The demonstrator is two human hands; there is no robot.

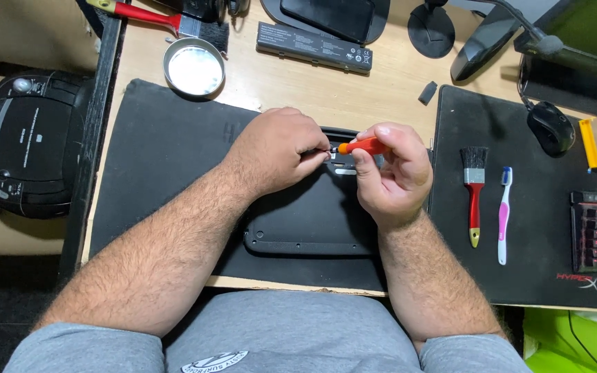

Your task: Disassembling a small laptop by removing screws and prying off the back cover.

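Slippage looks the main risk: right hand (pixel 390 173) clamps the orange screwdriver (pixel 362 146), left hand (pixel 279 148) pinches at its tip over the black casing (pixel 305 221), so a skid might scratch it.

The screwdriver (pixel 362 146) in the right hand (pixel 390 173) had an orange handle; the casing (pixel 309 214) under both hands was black; right of that hand lay a red-handled brush (pixel 475 193) and a pink-and-white toothbrush (pixel 504 214).

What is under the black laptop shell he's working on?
The black laptop shell lies on a dark work mat on the wooden desk. Both hands, left hand and right hand with an orange screwdriver, cover its upper edge; beneath it is hidden.
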